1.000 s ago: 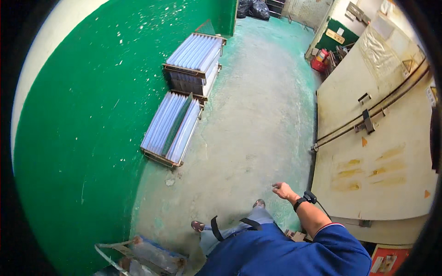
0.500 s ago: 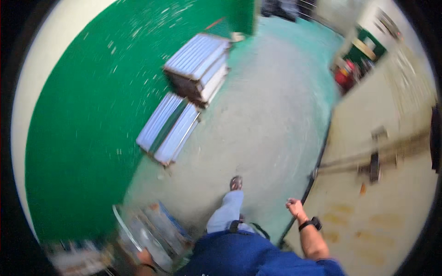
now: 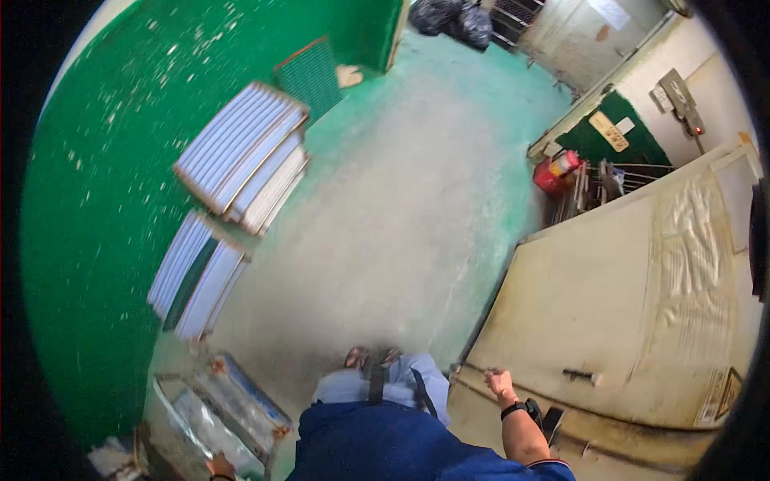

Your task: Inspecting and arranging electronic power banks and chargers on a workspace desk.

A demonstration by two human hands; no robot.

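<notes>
- The right hand (image 3: pixel 499 380) is curled into a loose fist, empty, just beside the big beige metal door (image 3: pixel 642 321).
- The left hand (image 3: pixel 218 465) grips the edge of a clear-wrapped framed panel (image 3: pixel 228 405) leaning low against the green wall (image 3: pixel 88 200).
- Stacked white slatted panels (image 3: pixel 241 156) lie on the concrete floor (image 3: pixel 385 208), well apart.

Dark blue top, grey trousers, black wristwatch (image 3: pixel 515 410).

Light was even and fairly bright, shadows soft; fisheye bent the edges, with slight motion blur throughout.
</notes>
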